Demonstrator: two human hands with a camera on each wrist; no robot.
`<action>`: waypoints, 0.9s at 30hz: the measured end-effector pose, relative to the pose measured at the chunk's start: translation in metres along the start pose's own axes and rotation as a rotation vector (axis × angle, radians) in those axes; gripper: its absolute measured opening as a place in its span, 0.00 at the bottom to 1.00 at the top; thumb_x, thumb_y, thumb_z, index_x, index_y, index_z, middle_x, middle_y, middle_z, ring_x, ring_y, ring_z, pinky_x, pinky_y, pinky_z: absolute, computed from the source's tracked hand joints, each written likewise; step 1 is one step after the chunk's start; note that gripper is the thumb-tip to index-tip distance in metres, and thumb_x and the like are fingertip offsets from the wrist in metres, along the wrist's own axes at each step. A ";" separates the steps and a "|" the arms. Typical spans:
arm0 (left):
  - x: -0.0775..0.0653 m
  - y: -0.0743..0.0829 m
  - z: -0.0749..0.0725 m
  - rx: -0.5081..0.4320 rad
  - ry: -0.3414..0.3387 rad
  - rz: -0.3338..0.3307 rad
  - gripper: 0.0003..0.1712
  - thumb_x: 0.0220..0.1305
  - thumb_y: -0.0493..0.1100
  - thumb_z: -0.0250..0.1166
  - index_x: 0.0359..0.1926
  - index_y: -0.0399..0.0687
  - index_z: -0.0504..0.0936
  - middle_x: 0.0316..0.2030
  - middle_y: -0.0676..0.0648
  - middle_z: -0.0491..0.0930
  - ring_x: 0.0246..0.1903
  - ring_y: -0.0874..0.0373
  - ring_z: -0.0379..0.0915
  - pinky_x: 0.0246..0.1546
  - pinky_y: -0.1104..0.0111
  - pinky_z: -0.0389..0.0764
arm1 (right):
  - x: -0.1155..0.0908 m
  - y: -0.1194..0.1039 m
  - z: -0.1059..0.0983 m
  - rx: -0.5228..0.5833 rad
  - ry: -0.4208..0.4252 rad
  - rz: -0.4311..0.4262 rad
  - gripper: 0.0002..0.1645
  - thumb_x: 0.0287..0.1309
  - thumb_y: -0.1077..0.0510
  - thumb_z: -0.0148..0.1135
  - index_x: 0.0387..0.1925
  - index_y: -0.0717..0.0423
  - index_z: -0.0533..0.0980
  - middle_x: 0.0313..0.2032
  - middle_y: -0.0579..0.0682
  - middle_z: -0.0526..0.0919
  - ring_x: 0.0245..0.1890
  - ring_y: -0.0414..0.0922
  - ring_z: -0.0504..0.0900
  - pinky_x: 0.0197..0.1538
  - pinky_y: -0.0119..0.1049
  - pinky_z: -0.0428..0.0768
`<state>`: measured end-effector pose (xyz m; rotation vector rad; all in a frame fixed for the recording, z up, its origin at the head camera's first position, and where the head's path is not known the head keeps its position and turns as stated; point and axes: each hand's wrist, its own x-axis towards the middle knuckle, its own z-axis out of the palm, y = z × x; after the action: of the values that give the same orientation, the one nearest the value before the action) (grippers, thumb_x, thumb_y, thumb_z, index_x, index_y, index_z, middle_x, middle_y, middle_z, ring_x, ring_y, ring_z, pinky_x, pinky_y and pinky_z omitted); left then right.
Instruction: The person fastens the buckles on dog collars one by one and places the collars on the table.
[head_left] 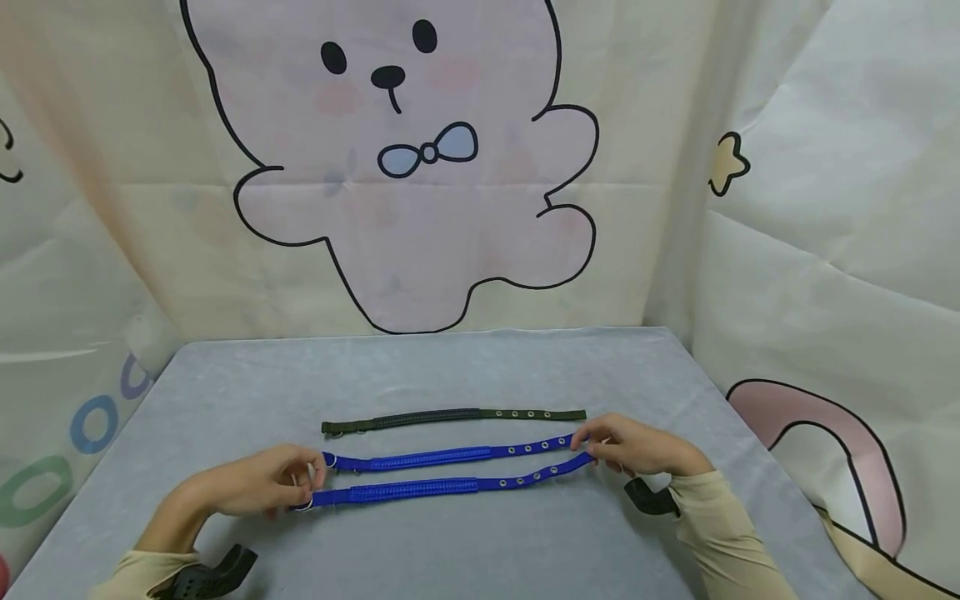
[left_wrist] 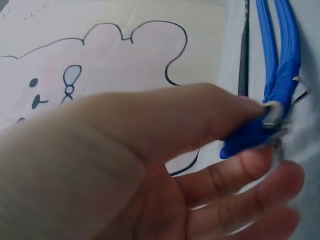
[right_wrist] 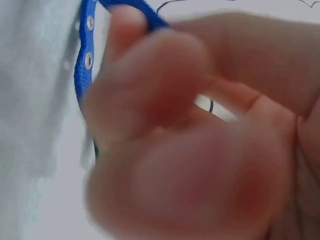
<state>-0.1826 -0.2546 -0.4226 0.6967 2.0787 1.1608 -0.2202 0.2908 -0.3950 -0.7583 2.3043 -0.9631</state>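
Near blue strap [head_left: 412, 490] runs approx. L–R lengthwise; L fingers [left_wrist: 255, 162] pinch ring end, R fingers [head_left: 592, 429] pinch holed end (2nd blue strap [head_left: 442, 458] just beyond).

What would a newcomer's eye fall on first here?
First, the huge pale pink cartoon bear on the cream cloth backdrop, upper middle of the head view. Next, two long blue fabric straps with metal eyelets, between the left grip and right grip. A dark green fabric strap lies just beyond them on the grey cloth.
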 end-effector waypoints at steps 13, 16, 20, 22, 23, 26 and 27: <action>-0.003 0.011 -0.004 0.065 0.118 0.000 0.14 0.63 0.39 0.70 0.50 0.42 0.85 0.51 0.37 0.82 0.34 0.61 0.78 0.33 0.67 0.82 | 0.008 -0.001 -0.001 0.067 0.120 -0.090 0.12 0.68 0.61 0.63 0.48 0.66 0.80 0.31 0.62 0.84 0.28 0.44 0.81 0.29 0.39 0.82; -0.003 0.018 -0.003 0.080 0.153 0.015 0.15 0.62 0.36 0.70 0.51 0.39 0.85 0.47 0.39 0.84 0.32 0.63 0.77 0.32 0.69 0.81 | 0.012 -0.002 -0.002 0.082 0.170 -0.109 0.11 0.67 0.61 0.64 0.46 0.65 0.80 0.29 0.55 0.83 0.27 0.44 0.80 0.29 0.38 0.82; -0.002 0.026 -0.002 0.134 0.196 0.044 0.14 0.64 0.36 0.69 0.50 0.37 0.86 0.45 0.42 0.86 0.31 0.67 0.76 0.32 0.70 0.80 | 0.017 -0.004 -0.002 0.088 0.208 -0.137 0.10 0.66 0.62 0.65 0.44 0.65 0.81 0.28 0.53 0.83 0.26 0.46 0.80 0.29 0.38 0.82; -0.001 0.028 -0.001 0.161 0.204 0.052 0.14 0.65 0.37 0.69 0.50 0.36 0.86 0.45 0.43 0.86 0.31 0.68 0.76 0.32 0.71 0.80 | 0.018 -0.004 -0.002 0.091 0.215 -0.140 0.11 0.66 0.62 0.65 0.45 0.67 0.80 0.28 0.54 0.83 0.25 0.45 0.80 0.29 0.37 0.82; -0.002 0.030 -0.001 0.169 0.205 0.051 0.15 0.65 0.38 0.69 0.50 0.36 0.86 0.45 0.44 0.86 0.32 0.69 0.75 0.33 0.71 0.80 | 0.018 -0.005 -0.001 0.094 0.216 -0.140 0.11 0.66 0.62 0.65 0.45 0.68 0.80 0.28 0.55 0.83 0.25 0.45 0.80 0.29 0.37 0.82; -0.001 0.034 -0.001 0.184 0.208 0.046 0.17 0.66 0.40 0.69 0.52 0.33 0.85 0.44 0.44 0.86 0.32 0.70 0.75 0.32 0.72 0.79 | 0.019 -0.008 -0.001 0.104 0.220 -0.137 0.12 0.66 0.62 0.64 0.45 0.69 0.80 0.29 0.58 0.83 0.26 0.42 0.79 0.30 0.35 0.81; -0.001 0.035 -0.002 0.187 0.209 0.047 0.18 0.66 0.40 0.68 0.52 0.32 0.84 0.44 0.43 0.86 0.31 0.70 0.75 0.32 0.72 0.79 | 0.019 -0.009 -0.001 0.110 0.221 -0.133 0.12 0.67 0.62 0.64 0.45 0.69 0.80 0.30 0.58 0.83 0.26 0.40 0.79 0.30 0.34 0.81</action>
<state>-0.1788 -0.2397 -0.3910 0.7410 2.3805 1.1148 -0.2315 0.2733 -0.3918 -0.8018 2.3869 -1.2799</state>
